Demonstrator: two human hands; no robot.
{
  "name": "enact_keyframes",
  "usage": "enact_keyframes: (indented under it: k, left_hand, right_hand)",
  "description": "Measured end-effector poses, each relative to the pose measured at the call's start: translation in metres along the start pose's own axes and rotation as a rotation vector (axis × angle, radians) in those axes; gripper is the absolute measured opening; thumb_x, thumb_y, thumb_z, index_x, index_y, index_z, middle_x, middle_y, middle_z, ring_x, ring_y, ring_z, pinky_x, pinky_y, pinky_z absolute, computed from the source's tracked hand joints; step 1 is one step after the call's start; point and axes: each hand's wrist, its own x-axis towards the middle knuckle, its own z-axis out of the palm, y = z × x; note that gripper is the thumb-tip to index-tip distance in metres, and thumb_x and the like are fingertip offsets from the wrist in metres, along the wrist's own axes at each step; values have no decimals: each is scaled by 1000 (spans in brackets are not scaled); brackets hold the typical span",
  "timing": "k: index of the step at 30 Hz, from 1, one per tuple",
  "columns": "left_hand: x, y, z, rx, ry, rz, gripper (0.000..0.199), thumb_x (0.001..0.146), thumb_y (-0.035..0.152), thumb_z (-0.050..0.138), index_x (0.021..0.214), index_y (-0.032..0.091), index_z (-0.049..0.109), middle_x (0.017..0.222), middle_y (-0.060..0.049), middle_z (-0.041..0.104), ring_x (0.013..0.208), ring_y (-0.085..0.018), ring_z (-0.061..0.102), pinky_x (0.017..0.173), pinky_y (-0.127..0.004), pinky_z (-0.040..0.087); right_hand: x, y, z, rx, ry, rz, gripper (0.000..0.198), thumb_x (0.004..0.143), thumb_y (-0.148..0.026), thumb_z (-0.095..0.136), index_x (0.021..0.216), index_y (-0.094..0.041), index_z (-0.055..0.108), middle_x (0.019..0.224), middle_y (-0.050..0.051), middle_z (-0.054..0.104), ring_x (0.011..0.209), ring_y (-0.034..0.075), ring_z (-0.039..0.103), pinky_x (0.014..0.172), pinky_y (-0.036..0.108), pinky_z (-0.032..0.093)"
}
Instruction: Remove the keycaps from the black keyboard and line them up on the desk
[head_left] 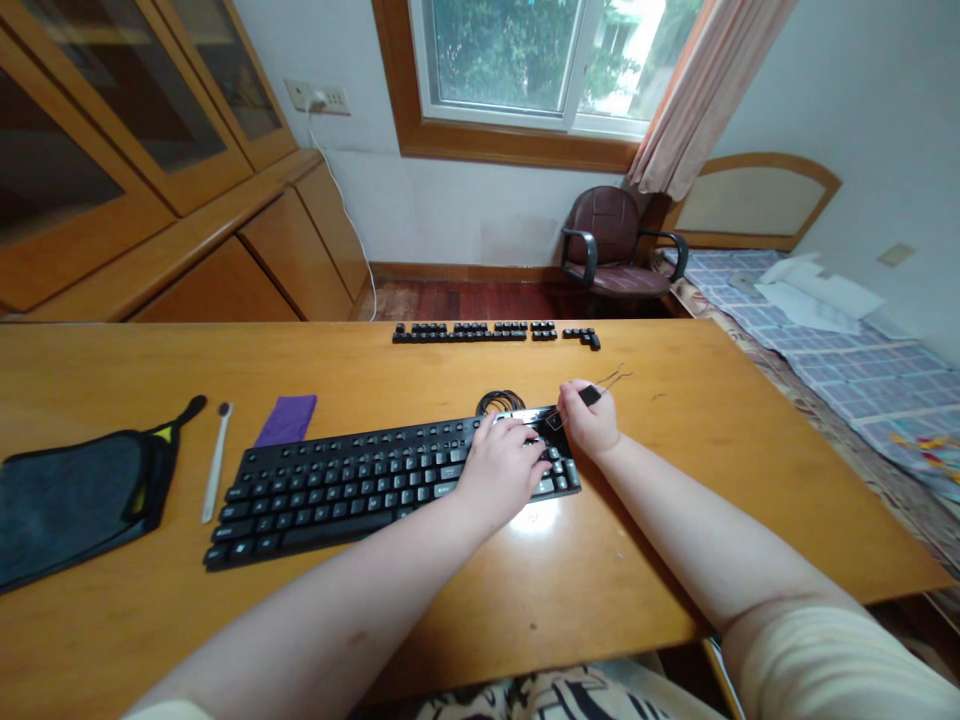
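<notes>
A black keyboard (337, 490) lies slightly slanted on the wooden table. Its back row shows bare key sockets, while most front rows carry caps. My left hand (501, 465) rests palm down over its right part, fingers apart and holding nothing. Closed around a black keycap puller (590, 396) with thin wire ends, my right hand (594, 420) is at the keyboard's back right corner. The puller's wire loop reaches down to the keys there; whether it grips a cap, I cannot tell. Several loose black keycaps (459, 337) stand in rows along the table's far edge.
A coiled black cable (501, 402) sits behind the keyboard. To the left are a purple cloth (286, 420), a white toothbrush-like brush (217, 465) and a dark zip pouch (75, 500). Beyond the wooden table (675, 480) stand a chair (611, 240) and a bed (810, 310).
</notes>
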Motion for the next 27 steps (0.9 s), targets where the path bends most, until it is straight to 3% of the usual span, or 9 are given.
enact_keyframes:
  k: [4, 10, 27]
  left_hand:
    - [1, 1, -3, -7, -16, -20, 27, 77, 28, 67, 103, 21, 64, 101, -4, 65, 102, -21, 54, 105, -47, 26]
    - [1, -1, -2, -5, -19, 31, 13, 79, 30, 64, 89, 22, 68, 91, -3, 67, 99, -20, 55, 103, -47, 26]
    - [0, -1, 0, 42, 10, 62, 15, 82, 26, 57, 87, 20, 69, 88, -5, 66, 100, -22, 54, 103, -49, 28]
  right_hand:
    - [0, -1, 1, 3, 3, -11, 41, 85, -41, 51, 51, -17, 51, 40, -4, 43, 36, 8, 41, 39, 21, 31]
    - [1, -3, 0, -16, -6, -28, 42, 86, -40, 50, 51, -17, 51, 40, -4, 42, 37, 8, 41, 39, 21, 31]
    - [1, -6, 0, -22, 6, -19, 44, 86, -43, 49, 50, -18, 50, 40, -3, 44, 37, 9, 42, 40, 22, 33]
